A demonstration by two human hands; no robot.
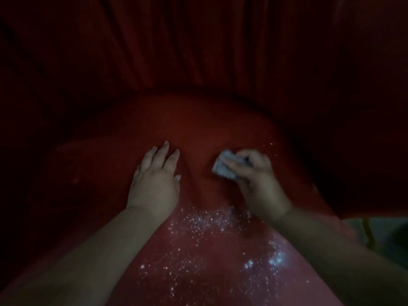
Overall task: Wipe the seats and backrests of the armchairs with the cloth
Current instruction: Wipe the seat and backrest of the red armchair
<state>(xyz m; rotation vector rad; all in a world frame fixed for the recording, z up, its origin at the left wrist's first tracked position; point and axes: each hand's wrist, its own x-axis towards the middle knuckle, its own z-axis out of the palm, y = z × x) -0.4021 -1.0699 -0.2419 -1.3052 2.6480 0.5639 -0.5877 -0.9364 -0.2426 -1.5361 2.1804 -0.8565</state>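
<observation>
Right of centre, the cloth (223,167) is gripped in the right hand (256,182) and pressed on the red seat (198,124); the left hand (154,180) is laid flat, fingers released. Seat-wiping is underway; next, the white specks (205,221) lower down must be swept.

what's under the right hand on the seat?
A crumpled pale cloth, gripped by the right hand and pressed onto the red seat. The fingers cover part of the cloth, and the seat beneath it is hidden.
</observation>
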